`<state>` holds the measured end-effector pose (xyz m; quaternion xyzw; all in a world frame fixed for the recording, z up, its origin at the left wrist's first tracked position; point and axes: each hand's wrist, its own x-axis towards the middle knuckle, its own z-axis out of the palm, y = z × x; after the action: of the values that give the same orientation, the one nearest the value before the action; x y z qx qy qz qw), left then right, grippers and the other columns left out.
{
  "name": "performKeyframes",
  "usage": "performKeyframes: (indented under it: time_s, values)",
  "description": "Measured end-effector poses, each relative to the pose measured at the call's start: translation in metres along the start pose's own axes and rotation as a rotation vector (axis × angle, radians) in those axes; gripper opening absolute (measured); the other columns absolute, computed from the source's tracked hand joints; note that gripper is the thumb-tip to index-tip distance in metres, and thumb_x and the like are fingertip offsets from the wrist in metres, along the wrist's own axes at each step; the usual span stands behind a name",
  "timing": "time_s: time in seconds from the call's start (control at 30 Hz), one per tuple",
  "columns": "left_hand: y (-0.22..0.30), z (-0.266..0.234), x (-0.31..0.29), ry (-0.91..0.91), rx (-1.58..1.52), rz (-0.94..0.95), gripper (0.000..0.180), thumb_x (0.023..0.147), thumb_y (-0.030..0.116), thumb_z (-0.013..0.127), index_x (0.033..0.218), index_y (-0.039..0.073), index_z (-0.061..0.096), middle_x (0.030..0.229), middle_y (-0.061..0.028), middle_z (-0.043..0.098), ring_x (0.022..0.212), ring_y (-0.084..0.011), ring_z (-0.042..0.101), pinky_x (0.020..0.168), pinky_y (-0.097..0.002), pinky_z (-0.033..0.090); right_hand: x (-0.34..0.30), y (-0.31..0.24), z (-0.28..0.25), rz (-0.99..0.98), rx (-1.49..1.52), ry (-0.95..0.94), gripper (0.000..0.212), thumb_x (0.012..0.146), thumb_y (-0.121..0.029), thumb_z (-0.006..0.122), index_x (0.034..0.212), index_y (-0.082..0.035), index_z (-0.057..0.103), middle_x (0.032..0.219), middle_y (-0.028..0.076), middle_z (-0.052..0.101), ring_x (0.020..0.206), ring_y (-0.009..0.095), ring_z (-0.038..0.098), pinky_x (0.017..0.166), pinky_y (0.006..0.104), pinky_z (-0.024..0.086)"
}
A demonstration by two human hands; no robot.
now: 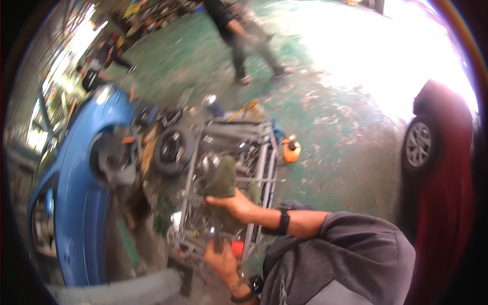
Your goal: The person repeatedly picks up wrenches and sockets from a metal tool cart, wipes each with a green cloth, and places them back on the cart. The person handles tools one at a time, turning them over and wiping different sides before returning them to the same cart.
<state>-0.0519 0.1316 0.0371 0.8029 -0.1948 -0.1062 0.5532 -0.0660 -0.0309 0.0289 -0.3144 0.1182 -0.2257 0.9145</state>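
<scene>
Near the centre, my right hand (236, 206) is closed on a dark green cloth (221, 178), whose upper part stands up above the fingers and whose other folds hang beside them. Lower down, my left hand (221, 260) is curled round a narrow greyish piece (217, 236) that reaches up toward the cloth. Blur hides what kind of piece it is. Both hands are over a grey metal-framed cart (250, 203) loaded with metal parts. Beside the left hand sits a red round object (237, 249).
A blue car (84, 203) stands on the left, with a loose tyre (174, 150) between it and the cart. An orange bottle (291, 150) is on the floor right of the cart. A red car (447, 173) stands far right. A person (244, 40) is ahead; others are far left.
</scene>
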Motion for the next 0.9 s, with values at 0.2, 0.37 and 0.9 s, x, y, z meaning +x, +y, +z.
performKeyframes:
  time_s: [0.2,0.37,0.9]
  values:
    - [0.009,0.0,0.001,-0.017,-0.036,0.005,0.016,0.081,0.0,0.058,0.094,-0.008,0.06,0.079,-0.0045,0.061,0.075,-0.0119,0.055,0.069,-0.0268,0.046,-0.003,-0.002,0.015,0.131,-0.225,0.074,0.032,0.089,-0.025,0.068,0.111,-0.004,0.058,0.097,0.007,0.065,0.092,0.019,0.063,0.083,0.0361,0.051]
    - [0.01,-0.001,-0.014,-0.008,0.008,-0.037,0.013,0.08,0.0,0.06,0.091,-0.006,0.061,0.077,-0.003,0.062,0.068,-0.0093,0.053,0.063,-0.0254,0.045,0.04,-0.02,0.0,0.049,0.032,0.141,0.029,0.09,-0.031,0.066,0.101,-0.005,0.06,0.082,0.005,0.066,0.066,0.018,0.062,0.059,0.0358,0.054]
    - [0.01,0.012,-0.007,0.047,-0.149,-0.147,0.011,0.081,0.0,0.061,0.09,-0.005,0.062,0.066,0.0043,0.055,0.057,-0.0026,0.046,0.05,-0.0215,0.037,0.003,0.008,0.009,0.177,0.031,-0.019,0.032,0.084,-0.016,0.073,0.11,-0.003,0.058,0.094,0.004,0.062,0.09,0.015,0.058,0.088,0.0345,0.048]
